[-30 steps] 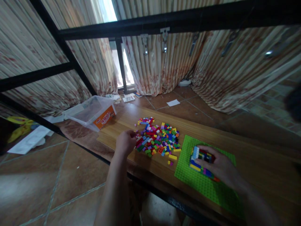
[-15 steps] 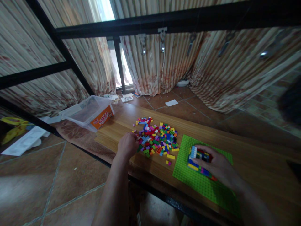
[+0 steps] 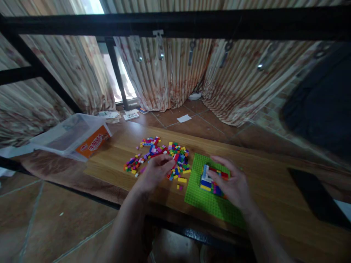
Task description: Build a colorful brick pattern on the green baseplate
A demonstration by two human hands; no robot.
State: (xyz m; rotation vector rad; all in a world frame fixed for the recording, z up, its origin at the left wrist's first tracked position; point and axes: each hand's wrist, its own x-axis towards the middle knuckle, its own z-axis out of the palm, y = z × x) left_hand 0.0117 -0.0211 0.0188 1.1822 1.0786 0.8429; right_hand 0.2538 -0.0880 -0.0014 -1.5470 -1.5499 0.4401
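Over the heap of loose toy bricks (image 3: pixel 182 170), my left hand (image 3: pixel 156 171) pinches a red brick (image 3: pixel 176 157) at its fingertips. A green baseplate (image 3: pixel 193 199) lies on the wooden tabletop to the right of the heap. On it stands a low, multicoloured brick build (image 3: pixel 205 182) with light blue, dark blue, yellow and red pieces. My right hand (image 3: pixel 233 182) is at the right side of this build, thumb over its top and fingers apart behind it. That hand covers the build's right part; whether the thumb touches it, I cannot tell.
A clear plastic box (image 3: pixel 63 137) with an orange label stands at the left. A dark flat object (image 3: pixel 315 197) lies at the right. A black metal rail (image 3: pixel 175 27) crosses above the bench, with curtains behind. A dark shape (image 3: pixel 323 95) fills the upper right.
My left hand has moved right across the heap and now has a red brick at its fingertips. My right hand has loosened from the build. The view has turned to the right.
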